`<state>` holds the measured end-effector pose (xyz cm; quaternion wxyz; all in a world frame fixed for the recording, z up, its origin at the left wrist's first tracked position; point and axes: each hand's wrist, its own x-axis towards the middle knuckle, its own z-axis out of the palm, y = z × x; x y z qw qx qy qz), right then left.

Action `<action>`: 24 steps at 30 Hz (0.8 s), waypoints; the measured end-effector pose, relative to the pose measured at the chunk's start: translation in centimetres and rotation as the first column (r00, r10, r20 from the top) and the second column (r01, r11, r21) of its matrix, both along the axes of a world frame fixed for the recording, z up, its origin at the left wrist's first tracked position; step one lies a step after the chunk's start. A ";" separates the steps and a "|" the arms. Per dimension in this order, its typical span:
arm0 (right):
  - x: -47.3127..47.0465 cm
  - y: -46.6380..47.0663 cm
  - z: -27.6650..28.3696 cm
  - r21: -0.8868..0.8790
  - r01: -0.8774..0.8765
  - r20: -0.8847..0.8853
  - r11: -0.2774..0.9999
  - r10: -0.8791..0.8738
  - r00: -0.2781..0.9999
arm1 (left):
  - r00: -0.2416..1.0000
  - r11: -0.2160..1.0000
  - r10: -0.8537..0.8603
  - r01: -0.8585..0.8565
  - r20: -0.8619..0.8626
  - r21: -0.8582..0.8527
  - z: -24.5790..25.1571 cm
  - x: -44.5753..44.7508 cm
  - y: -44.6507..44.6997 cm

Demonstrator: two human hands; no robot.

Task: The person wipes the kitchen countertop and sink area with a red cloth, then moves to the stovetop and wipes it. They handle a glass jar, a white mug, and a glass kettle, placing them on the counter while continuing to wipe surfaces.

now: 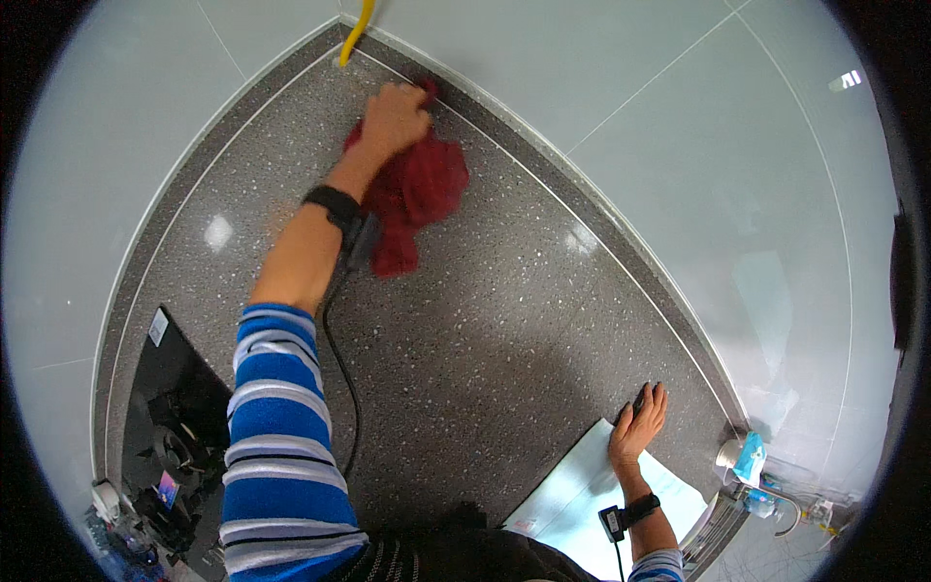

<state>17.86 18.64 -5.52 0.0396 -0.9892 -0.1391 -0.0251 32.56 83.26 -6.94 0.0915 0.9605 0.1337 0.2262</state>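
My left hand [396, 120] is stretched far out towards the corner of the speckled stone countertop [465, 349]. Its fingers are closed on a dark red cloth [425, 182], which lies bunched on the stone beneath and to the right of the hand. The hand and cloth are slightly blurred. A strap with a cabled device circles the left wrist. At the lower right my right hand [638, 429] rests with fingers spread at the upper edge of a pale, light-blue sheet [567, 495]. A small dark object shows partly beside its fingers; whether the hand holds it, I cannot tell.
A yellow hose or pipe [354, 35] stands at the far corner. Tiled walls meet behind the counter's raised edge. A black glass gas hob [171, 364] lies at the left. A blue-and-white packet [750, 458], a curved metal faucet [796, 509] and a sink rack [716, 531] are at the lower right.
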 end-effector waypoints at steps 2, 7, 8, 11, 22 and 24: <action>-0.1 0.0 0.1 0.006 -0.009 0.008 1.000 0.009 1.000 | 0.972 0.967 -0.230 0.225 -0.037 -0.120 0.6 -1.6 -3.5; 0.1 0.0 0.2 0.009 0.008 0.001 1.000 -0.008 1.000 | 0.977 0.869 -0.208 0.159 -0.054 -0.470 2.8 -5.4 -6.8; -0.1 0.0 0.2 0.009 0.029 -0.020 1.000 -0.029 0.999 | 0.997 0.824 -0.070 0.051 -0.012 -0.564 3.7 -5.9 -5.0; -0.1 -0.1 0.1 -0.005 0.027 -0.018 1.000 -0.027 0.999 | 0.891 0.470 0.417 -0.041 0.181 -0.882 7.4 -6.8 3.5; 0.0 -1.1 -0.9 0.020 -0.018 0.045 1.000 0.017 0.999 | 0.810 0.949 0.308 -0.295 -0.499 0.108 3.0 -7.2 5.9; 0.0 -1.4 -1.1 -0.002 -0.013 0.035 1.000 0.013 0.999 | 0.776 0.913 0.391 -0.397 -0.495 0.099 2.7 -9.2 7.3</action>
